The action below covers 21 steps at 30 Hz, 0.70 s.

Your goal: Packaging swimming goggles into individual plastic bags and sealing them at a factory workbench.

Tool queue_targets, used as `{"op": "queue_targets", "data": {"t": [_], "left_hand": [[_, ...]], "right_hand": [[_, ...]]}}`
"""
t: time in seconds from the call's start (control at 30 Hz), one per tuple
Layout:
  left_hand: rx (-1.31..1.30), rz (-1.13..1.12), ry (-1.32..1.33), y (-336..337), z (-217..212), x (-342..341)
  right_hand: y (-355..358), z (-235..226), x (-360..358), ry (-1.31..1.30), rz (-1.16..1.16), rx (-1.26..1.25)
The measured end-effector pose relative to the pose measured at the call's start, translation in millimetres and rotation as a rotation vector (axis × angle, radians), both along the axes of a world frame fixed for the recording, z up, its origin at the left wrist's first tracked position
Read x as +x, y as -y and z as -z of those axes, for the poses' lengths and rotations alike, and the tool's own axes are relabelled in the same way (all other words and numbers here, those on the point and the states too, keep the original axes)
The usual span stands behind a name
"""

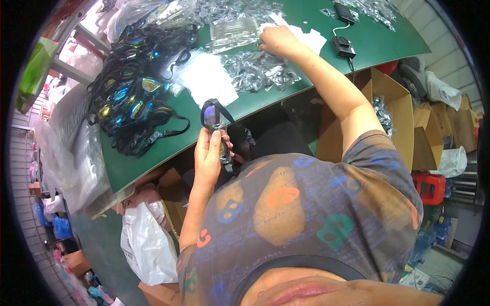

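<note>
My left hand [210, 153] is closed around a pair of black swim goggles [214, 118] with a purple mirrored lens, held upright in front of my chest, strap hanging down. My right hand [278, 41] is stretched out over the green table [153, 153], fingers down on a stack of clear plastic bags [235, 31] next to white paper slips [311, 38]. A heap of small clear packets [258, 71] lies just below that hand. Whether the right hand grips a bag cannot be told.
A big pile of black goggles with coloured mirrored lenses [132, 97] covers the table's left part. A white sheet [206, 79] lies beside it. Two small black devices [343, 47] sit at the far right. Open cardboard boxes [393, 107] stand at my right; plastic bags [148, 245] lie below the table.
</note>
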<state>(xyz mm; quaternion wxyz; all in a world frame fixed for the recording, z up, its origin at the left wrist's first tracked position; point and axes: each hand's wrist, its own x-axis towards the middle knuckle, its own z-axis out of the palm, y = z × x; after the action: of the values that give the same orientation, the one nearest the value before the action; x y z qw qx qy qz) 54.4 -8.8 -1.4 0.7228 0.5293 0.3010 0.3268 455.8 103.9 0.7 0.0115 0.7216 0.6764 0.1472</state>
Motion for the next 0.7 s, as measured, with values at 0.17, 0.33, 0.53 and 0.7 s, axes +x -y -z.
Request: {"op": "queue_targets", "data": {"t": [0.17, 0.33, 0.53, 0.7], "left_hand": [[-0.124, -0.019, 0.022, -3, 6, -4], [-0.232, -0.023, 0.053, -6, 10, -1], [-0.24, -0.13, 0.16, -4, 25, 20], [-0.375, 0.266, 0.253, -7, 11, 9]], "right_hand": [[9, -2, 4, -0.118, -0.107, 0.14], [63, -62, -48, -0.863, -0.349, 0.357], [145, -57, -192, -0.404, -0.868, 0.234], [152, -41, -191, -0.537, -0.743, 0.002]]}}
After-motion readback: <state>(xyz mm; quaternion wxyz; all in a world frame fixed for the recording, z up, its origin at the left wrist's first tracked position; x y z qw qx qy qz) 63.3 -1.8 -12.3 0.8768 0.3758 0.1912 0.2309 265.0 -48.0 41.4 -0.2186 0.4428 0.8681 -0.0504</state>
